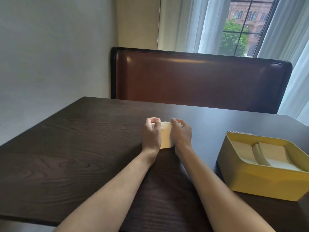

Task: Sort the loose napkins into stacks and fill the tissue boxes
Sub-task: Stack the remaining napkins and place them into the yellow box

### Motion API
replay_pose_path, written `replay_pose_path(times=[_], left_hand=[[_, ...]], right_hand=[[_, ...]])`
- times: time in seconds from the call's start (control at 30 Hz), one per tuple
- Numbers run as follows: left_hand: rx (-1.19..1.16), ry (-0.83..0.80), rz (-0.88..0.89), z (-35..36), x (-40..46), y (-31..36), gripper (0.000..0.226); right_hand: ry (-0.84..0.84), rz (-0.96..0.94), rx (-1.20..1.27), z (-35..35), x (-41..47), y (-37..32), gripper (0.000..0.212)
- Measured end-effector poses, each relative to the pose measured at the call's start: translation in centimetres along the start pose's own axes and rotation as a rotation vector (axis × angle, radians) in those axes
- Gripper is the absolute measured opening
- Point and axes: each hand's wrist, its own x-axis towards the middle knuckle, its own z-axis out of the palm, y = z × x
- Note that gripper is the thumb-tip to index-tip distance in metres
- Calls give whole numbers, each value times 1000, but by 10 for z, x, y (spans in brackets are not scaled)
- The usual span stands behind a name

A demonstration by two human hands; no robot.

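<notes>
The left hand (151,132) and right hand (181,133), fingers curled, clamp a napkin stack (165,136) between them on the table (75,139), the yellow box (260,178) lying well right of the right hand.

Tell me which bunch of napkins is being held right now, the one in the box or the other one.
The napkin stack mid-table, pressed between left hand and right hand. The napkins in the yellow box lie untouched.

Dark wood table (66,148), brown leather bench back (200,77), sheer curtains (197,22), window (242,25)
</notes>
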Motion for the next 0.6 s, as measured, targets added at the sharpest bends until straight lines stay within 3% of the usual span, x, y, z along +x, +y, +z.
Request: replay_pose_path(times=[0.2,0.3,0.4,0.6], left_hand=[[-81,25,187,-6,-1,13,23],[-76,1,86,-8,0,10,27],[-100,-1,-26,-9,3,5,27],[74,-53,-33,-5,3,3,22]], right_hand=[[-35,-168,112,5,-5,-9,25],[-71,-79,25,1,-4,-5,29],[9,8,1,-4,-5,-2,31],[29,-68,-110,-3,-7,-3,37]])
